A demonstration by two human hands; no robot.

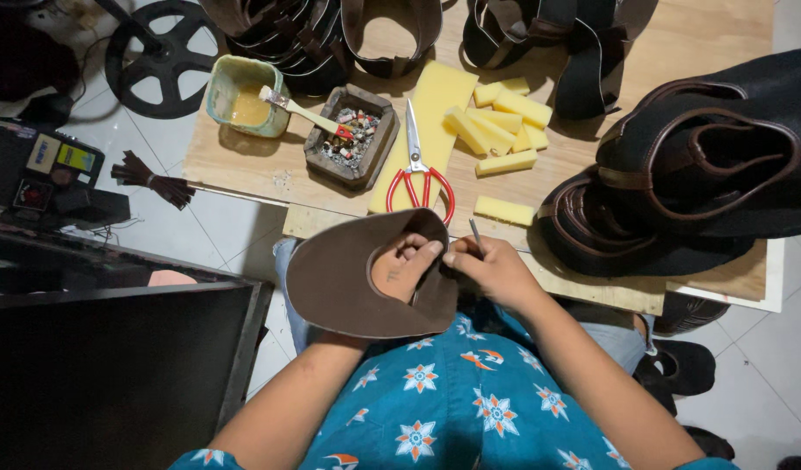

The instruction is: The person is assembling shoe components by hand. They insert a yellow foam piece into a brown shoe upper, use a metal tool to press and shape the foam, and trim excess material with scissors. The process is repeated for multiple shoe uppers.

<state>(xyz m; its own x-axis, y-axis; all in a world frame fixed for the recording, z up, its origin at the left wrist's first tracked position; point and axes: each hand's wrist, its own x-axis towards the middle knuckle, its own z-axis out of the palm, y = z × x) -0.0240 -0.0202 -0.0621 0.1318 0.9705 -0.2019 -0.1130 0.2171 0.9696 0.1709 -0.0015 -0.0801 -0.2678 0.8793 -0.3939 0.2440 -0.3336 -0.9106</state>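
- Your left hand (406, 265) is pushed up through the opening of the curved brown leather hat-brim piece (348, 278), fingers curled on its inner edge — the piece is held over your lap, just below the near edge of the wooden table (244, 165).
- Your right hand (492, 270) has its grip pinched shut on a thin metal needle-like tool (475, 233), its tip right beside your left fingertips; a slip there could prick them, I judge.
- Held on one hand only, the brim could twist or sag, and the work along the edge might run crooked.
- The pale green cup of yellowish glue (244, 97) sits near the far left of the table with a brush (300, 110) leaning out of it toward the square grey tray of ash and butts (352, 135) — a knock on the handle could tip glue onto the table.
- The red-handled scissors (420, 174) lie on a flat yellow foam sheet (431, 122) just past the brim; reaching forward blind could catch the blades.
- Cut yellow foam blocks (500, 122) lie loose, in no container.
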